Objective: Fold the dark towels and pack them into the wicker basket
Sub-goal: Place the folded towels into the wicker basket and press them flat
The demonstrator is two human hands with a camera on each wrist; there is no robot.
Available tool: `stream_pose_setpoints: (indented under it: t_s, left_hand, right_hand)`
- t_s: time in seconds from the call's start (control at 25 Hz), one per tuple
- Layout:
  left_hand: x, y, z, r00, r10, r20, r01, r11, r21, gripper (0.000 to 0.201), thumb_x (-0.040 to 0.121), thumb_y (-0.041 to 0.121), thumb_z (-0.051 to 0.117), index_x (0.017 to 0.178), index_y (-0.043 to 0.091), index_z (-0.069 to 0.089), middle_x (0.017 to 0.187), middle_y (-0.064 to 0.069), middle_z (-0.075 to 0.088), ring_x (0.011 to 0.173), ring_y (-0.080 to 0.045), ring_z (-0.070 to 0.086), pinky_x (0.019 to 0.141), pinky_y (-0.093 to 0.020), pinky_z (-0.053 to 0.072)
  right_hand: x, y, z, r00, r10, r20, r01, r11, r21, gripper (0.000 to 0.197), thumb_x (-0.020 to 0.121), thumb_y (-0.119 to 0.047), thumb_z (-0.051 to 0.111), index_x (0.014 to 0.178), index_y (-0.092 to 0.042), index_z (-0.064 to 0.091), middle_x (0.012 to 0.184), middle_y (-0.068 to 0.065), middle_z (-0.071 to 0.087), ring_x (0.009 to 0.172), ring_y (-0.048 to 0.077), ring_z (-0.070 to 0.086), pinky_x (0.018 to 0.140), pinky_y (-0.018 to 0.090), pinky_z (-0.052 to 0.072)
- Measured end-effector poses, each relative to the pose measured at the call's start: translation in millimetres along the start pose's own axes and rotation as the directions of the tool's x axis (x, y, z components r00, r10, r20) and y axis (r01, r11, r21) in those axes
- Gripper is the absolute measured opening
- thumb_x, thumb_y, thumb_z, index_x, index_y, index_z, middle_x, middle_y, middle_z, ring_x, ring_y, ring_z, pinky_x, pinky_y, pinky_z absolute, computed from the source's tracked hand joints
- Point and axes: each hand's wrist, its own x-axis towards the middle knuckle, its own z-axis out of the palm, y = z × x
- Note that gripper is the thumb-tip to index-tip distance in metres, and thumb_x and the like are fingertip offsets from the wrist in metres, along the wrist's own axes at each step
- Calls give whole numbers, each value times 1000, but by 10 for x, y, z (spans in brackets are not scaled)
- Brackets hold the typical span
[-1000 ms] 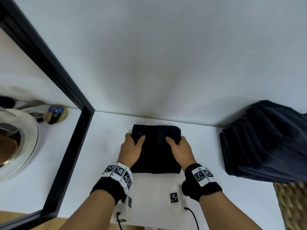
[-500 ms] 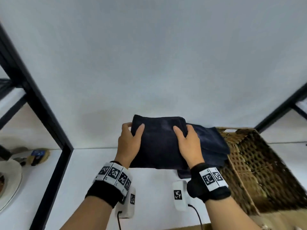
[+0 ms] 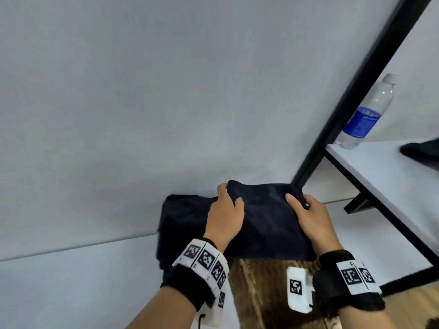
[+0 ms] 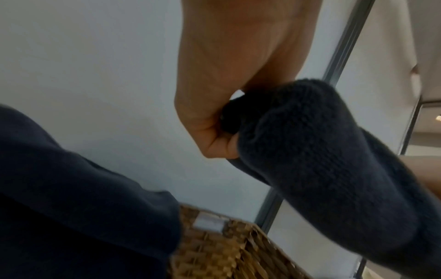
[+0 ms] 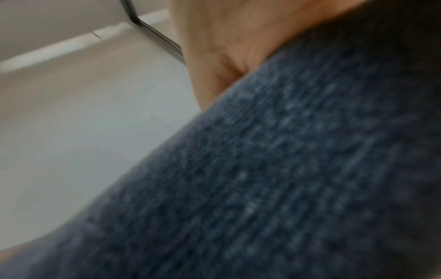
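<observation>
A folded dark towel is held in the air over the wicker basket. My left hand grips its left edge, thumb on top and fingers underneath. My right hand grips its right edge the same way. In the left wrist view the left hand's fingers curl round the folded towel above the basket. The right wrist view is mostly filled by the blurred towel. A heap of dark towels hangs over the basket's left side.
A white wall stands right behind the basket. To the right is a black-framed white shelf with a plastic water bottle and another dark cloth at the frame's edge. The heap of dark towels fills the left wrist view's lower left.
Both hands lifted the folded towel off the white table and carried it right, past the heap of towels, to above the wicker basket. The view swung right with them.
</observation>
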Motion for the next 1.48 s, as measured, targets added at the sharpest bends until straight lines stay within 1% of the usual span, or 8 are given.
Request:
stream_pose_setpoints:
  t_s: [0.52,0.64,0.72,0.88,1.04,1.16,1.28,1.48]
  left_hand:
    - [1593,-1078,1839,774,-597,-213,631,698,337,61,95,11,47,146,3,15,140,-26,42,127,-40,46,101,-41,37]
    - [1607,-1381,2044,849,-488,-202,501,626,597,72,94,28,54,150,8,14,149,-19,27,137,-37,32,107,-44,34]
    - [1537,-1511,2205,900,-436,-12,288,572,768,71,94,34,54,150,10,19,155,-17,21,143,-33,23,111,-42,29]
    - [1594,-1755,2283,791,-594,148,223,504,834,92,94,38,55,153,13,-12,159,-12,-22,149,-28,-11,118,-41,13]
    - [1558,-1623,2219,749,-638,176,216,487,846,82,97,30,52,154,12,-5,160,-16,-14,149,-32,-3,117,-42,16]
    - [1501,-1110,1926,878,-437,193,169,662,730,46,94,24,55,136,7,46,140,-22,45,129,-37,45,103,-42,42]
    - [1330,-391,1240,988,-132,85,54,795,604,25,92,21,55,109,8,68,109,-16,69,105,-33,63,90,-40,50]
    - [812,-151,-212,940,-34,-341,287,619,731,28,95,25,47,116,12,61,115,-11,61,108,-32,56,85,-39,44]
  right_hand:
    - [1621,2168,679,850,287,442,-184,947,-262,56,95,-17,56,147,-12,35,144,14,47,133,28,44,112,34,33]
    - [1554,2417,959,894,54,444,136,912,-387,51,95,-14,47,146,-15,39,149,11,41,137,29,39,116,34,27]
    - [1435,2528,1102,789,-46,612,369,833,-412,51,96,-20,40,147,-14,37,155,11,32,143,29,30,118,37,22]
    - [1315,2746,1173,728,-8,686,494,699,-516,58,93,-39,32,141,-10,46,151,6,41,139,24,39,112,40,25]
    - [1360,2469,1022,743,48,667,485,648,-587,53,100,-26,38,151,-17,28,161,2,20,147,23,22,117,43,20]
    - [1416,1808,873,844,-46,534,293,874,-388,34,96,-17,48,128,-15,58,131,8,60,119,24,56,97,32,43]
    - [1179,908,807,910,-161,383,217,970,-109,16,96,-21,52,96,-16,67,87,3,72,78,18,67,73,30,51]
    - [590,11,1111,728,134,672,-79,991,-111,30,93,-42,54,106,-15,52,87,12,66,58,20,66,52,31,56]
